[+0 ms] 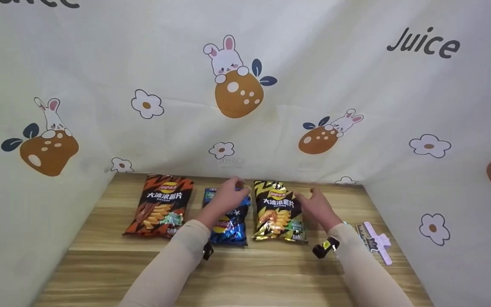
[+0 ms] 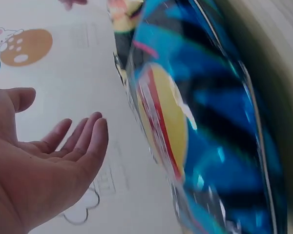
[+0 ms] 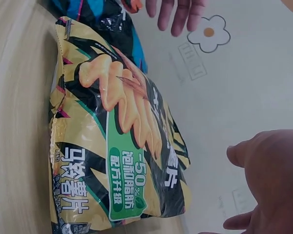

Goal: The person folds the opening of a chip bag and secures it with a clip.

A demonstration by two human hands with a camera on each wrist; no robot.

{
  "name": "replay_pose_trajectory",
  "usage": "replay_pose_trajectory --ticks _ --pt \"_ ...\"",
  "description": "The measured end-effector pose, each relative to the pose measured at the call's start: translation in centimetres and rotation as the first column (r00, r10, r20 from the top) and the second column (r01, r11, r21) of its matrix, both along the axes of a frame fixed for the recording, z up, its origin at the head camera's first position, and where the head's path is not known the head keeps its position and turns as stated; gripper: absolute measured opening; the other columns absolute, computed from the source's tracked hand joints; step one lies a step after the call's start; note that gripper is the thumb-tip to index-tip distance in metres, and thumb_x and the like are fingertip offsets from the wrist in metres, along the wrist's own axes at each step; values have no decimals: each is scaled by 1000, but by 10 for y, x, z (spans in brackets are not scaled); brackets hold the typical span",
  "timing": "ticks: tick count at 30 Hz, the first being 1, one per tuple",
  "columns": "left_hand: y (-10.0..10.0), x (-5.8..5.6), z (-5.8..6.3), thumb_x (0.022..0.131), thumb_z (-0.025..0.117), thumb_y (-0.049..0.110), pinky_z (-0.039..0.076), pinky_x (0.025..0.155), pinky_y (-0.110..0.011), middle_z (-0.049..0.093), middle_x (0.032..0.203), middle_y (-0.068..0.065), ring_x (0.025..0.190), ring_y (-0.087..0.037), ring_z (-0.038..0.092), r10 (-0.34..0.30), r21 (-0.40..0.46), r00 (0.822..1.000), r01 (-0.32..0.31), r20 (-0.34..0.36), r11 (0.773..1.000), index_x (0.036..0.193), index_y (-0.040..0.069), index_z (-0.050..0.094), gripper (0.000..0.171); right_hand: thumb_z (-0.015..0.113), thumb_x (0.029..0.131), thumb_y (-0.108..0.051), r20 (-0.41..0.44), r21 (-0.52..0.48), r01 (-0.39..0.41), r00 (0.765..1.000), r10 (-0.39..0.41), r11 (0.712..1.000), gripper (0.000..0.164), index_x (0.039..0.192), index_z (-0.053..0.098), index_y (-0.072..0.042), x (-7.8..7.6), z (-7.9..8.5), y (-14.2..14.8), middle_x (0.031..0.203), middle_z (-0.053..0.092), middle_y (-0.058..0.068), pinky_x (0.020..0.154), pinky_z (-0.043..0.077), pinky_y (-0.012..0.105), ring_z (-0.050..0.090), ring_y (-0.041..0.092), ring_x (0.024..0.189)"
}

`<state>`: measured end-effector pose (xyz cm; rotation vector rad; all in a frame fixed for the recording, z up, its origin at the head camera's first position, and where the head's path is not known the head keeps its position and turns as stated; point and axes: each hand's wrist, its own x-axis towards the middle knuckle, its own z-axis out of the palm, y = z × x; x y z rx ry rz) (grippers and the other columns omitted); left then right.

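Three chip bags lie in a row on the wooden table. My left hand (image 1: 230,195) hovers over the blue bag (image 1: 228,233) in the middle, hiding part of its top. In the left wrist view that hand (image 2: 53,161) has relaxed, spread fingers with nothing between them, beside the blue bag (image 2: 215,122). At the right edge of the gold-and-black bag (image 1: 277,215) is my right hand (image 1: 319,209), fingers loose. The right wrist view has the gold bag (image 3: 127,131) lying apart from the visible part of the right hand (image 3: 278,180), which holds nothing.
An orange-and-black chip bag (image 1: 160,209) lies at the left. Near the right table edge lie a lilac plastic clip (image 1: 379,243) and a dark-patterned strip (image 1: 365,238), beside my right sleeve. A printed cloth (image 1: 177,136) walls the table at the back and sides.
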<state>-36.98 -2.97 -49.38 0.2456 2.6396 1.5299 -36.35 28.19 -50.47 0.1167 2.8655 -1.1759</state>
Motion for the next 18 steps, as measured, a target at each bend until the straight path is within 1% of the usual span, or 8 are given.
replay_pose_trajectory --ticks 2,4,6,9,11,13,15,18 --pt "9 0 0 111 62 36 53 113 -53 63 148 -16 135 -35 62 -13 18 999 12 42 1000 151 4 58 51 56 111 -55 36 -1 14 999 -14 1000 91 162 28 15 1 -3 3 165 36 43 127 34 63 39 57 153" --pt "17 0 0 112 60 42 51 114 -55 62 151 -17 137 -37 61 -18 39 996 15 82 999 153 5 57 55 55 111 -55 53 -4 17 998 -17 1000 90 161 30 15 1 -5 5 164 36 44 127 35 63 39 58 153" --pt "22 0 -1 111 60 48 50 116 -56 61 153 -16 140 -37 59 -8 61 991 0 132 998 155 7 57 59 55 111 -56 66 -14 15 998 -14 1000 90 159 31 16 0 -8 6 164 35 44 127 34 63 39 58 152" --pt "28 0 -2 110 59 50 47 119 -58 58 157 -15 144 -38 55 4 100 980 -25 199 995 156 9 56 62 55 111 -55 75 -40 11 997 -8 999 88 157 34 17 0 -11 7 164 35 44 127 35 62 40 58 152" --pt "30 0 -4 111 59 49 45 120 -58 55 159 -17 146 -39 53 6 131 975 -36 222 991 158 7 54 63 57 111 -55 84 -68 15 996 -9 998 88 157 35 17 0 -13 8 165 35 43 127 35 62 40 57 152" --pt "34 0 -5 112 57 48 44 121 -58 53 160 -20 147 -40 51 -10 167 974 -29 227 986 160 4 50 66 58 111 -53 87 -99 18 996 -10 995 86 156 35 17 0 -14 9 166 35 42 127 35 62 41 56 152" --pt "38 0 -6 112 56 47 42 123 -58 50 162 -23 149 -41 50 -22 194 973 -24 228 981 162 0 46 69 59 110 -51 85 -128 25 996 -14 991 82 153 39 17 -1 -16 8 162 40 42 125 39 61 46 54 148" --pt "45 1 -9 112 55 49 36 127 -59 43 168 -25 155 -42 43 -25 214 962 -35 271 976 168 -1 37 77 59 111 -48 86 -145 34 996 -21 989 73 144 48 15 -4 -21 6 149 53 38 116 48 57 58 47 132"
